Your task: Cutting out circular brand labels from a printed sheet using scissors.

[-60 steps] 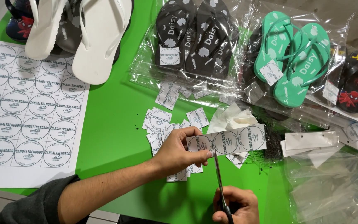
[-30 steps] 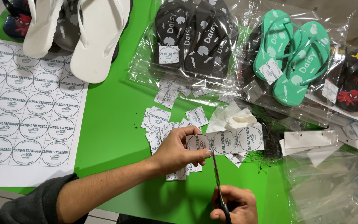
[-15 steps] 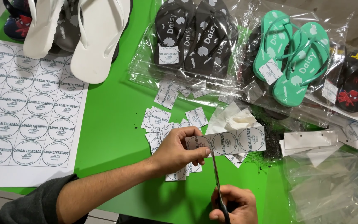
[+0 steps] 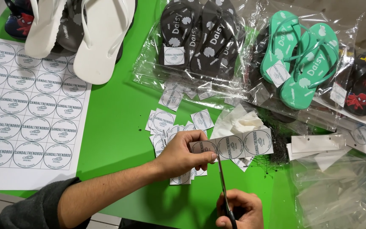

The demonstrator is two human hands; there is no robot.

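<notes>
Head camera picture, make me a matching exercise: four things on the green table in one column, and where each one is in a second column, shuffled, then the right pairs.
Things:
1. strip of round labels
2. scissors
3. uncut label sheet
4. teal flip-flops

Places:
A. in a clear bag at the upper right
B. flat on the table's left side
C. in the right hand, blades up at the strip
D. held at its left end by the left hand

Pairs: 1-D, 2-C, 3-B, 4-A

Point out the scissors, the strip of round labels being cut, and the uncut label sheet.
scissors [image 4: 222, 182], head view, on the blades.
strip of round labels [image 4: 238, 146], head view, on its middle label.
uncut label sheet [image 4: 26, 114], head view, near its centre.
</notes>
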